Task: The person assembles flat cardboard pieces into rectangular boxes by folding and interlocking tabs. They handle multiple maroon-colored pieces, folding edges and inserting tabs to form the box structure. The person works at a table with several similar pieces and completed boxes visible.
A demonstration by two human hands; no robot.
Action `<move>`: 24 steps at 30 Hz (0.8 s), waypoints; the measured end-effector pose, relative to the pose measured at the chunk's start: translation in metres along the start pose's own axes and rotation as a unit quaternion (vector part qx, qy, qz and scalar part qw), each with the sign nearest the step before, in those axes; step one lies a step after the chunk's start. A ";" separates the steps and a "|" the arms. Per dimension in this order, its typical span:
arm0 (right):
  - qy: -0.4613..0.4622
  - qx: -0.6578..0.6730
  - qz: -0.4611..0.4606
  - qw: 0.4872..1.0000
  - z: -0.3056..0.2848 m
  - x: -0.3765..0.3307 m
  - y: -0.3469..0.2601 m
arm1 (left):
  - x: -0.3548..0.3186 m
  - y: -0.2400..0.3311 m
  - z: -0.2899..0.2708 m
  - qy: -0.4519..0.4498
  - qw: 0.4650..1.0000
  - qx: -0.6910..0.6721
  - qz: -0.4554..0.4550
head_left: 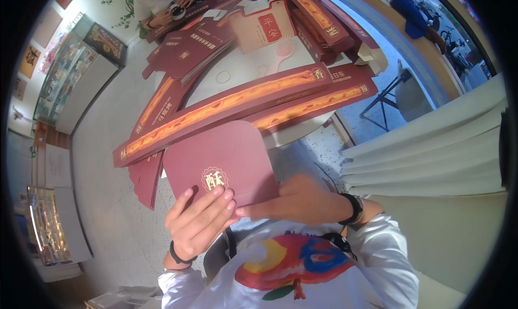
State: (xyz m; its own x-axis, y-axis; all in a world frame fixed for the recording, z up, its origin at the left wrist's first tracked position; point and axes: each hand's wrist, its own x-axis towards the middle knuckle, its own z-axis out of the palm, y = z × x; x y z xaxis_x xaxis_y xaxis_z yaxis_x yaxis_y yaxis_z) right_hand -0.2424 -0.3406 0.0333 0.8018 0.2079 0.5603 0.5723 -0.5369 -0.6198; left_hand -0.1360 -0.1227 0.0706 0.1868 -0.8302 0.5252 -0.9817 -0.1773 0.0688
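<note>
Card (218,152), maroon with round corners and a gold round badge (214,177), is right in front of the person, up off the bench (208,88). Both hands are on it. The left hand (198,222) lies on the low part of its face, palm down, with its fingers stretched out and a little apart, and the tips reach the bottom of the badge. The right hand (307,201) is at the low right corner, its thumb reaching in toward the left fingers. It looks like a pinch, but this hand is blurry and its other fingers are hard to see, so I can't tell how tight it is.

Most of the card sticks out past the hands, up and away from the person's chest. It looks wider than tall, so its long way runs from left to right, tipping up a bit at the right. Both hands are near, one at the low left and one at the low right, and I can't say that one is nearer.

Just past the card is a long maroon box (221,112) with a bread picture on it. It slants across the bench, up toward the right, and the card hides a bit of its near edge. One more long box (313,107) lies behind the card's right side. Flat maroon cartons (189,53) sit in a pile farther off, near a pink brush (285,50).
</note>
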 end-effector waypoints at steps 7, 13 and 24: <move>-0.008 0.057 -0.017 0.998 0.009 -0.005 0.002 | 0.000 0.000 -0.001 0.004 0.999 -0.046 -0.028; -0.039 0.047 0.019 0.998 -0.013 -0.007 -0.002 | -0.005 -0.008 0.008 0.047 0.992 -0.100 -0.063; 0.106 0.235 0.050 0.965 0.016 0.010 0.010 | 0.009 0.026 0.111 0.373 0.603 -0.566 -0.421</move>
State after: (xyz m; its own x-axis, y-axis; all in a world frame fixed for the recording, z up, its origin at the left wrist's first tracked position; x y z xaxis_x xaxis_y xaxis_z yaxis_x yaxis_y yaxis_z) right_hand -0.2257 -0.3309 0.0239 0.8319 -0.0247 0.5544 0.5494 -0.1041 -0.8291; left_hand -0.1559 -0.1936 -0.0173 0.9822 -0.1548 0.1062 -0.0244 0.4557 0.8898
